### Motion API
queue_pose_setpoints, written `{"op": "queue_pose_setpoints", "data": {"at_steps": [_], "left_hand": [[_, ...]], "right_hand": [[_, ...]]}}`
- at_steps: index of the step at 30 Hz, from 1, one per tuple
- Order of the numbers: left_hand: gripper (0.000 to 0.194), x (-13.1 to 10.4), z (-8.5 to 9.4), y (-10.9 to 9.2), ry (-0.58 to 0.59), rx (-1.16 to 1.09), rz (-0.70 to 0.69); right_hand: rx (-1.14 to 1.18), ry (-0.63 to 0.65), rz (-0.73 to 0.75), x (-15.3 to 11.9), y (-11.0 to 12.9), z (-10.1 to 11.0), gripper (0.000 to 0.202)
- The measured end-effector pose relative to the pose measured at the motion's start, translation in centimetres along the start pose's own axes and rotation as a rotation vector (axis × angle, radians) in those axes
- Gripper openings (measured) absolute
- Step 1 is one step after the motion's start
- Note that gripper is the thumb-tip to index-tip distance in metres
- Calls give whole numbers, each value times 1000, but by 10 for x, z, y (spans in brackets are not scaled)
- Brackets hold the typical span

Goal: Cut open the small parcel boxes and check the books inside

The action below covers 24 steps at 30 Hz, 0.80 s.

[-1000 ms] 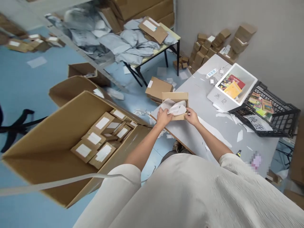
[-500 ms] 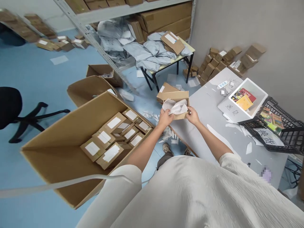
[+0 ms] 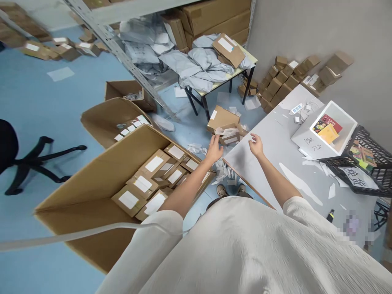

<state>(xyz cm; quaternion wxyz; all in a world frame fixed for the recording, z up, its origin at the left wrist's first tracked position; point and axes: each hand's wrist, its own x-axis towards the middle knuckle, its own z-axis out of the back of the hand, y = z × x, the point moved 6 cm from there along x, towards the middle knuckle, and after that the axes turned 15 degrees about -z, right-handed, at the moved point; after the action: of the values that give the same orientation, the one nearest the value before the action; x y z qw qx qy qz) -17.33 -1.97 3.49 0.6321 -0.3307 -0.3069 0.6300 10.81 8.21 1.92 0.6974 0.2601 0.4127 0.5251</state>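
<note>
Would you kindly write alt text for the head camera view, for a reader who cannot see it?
A person's left hand and right hand reach out open and empty over the corner of a grey table, towards a small cardboard box blurred just beyond. A large open carton of labelled parcels stands at their left.

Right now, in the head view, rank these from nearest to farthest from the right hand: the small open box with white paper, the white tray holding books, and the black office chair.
From the right hand:
1. Small open box with white paper, just to its left, past the table corner.
2. White tray, to its right on the grey table.
3. Black office chair, far left on the blue floor.
</note>
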Motion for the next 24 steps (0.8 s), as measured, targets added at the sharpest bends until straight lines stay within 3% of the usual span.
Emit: {"op": "queue_pose_setpoints", "data": {"at_steps": [5,13,18,24], "left_hand": [[86,-13,1,17,-27,4,74],[83,-52,21,33,-181,55,194],[80,-97,29,41,-275,77,271],[72,-172,41,56,-379,86,429]], "right_hand": [[-5,97,28,-2,3,-33,40],[-81,365,198,-3,29,-106,31],[-136,554,258,-27,46,-158,30],[-172,738,359,-82,73,-207,31]]}}
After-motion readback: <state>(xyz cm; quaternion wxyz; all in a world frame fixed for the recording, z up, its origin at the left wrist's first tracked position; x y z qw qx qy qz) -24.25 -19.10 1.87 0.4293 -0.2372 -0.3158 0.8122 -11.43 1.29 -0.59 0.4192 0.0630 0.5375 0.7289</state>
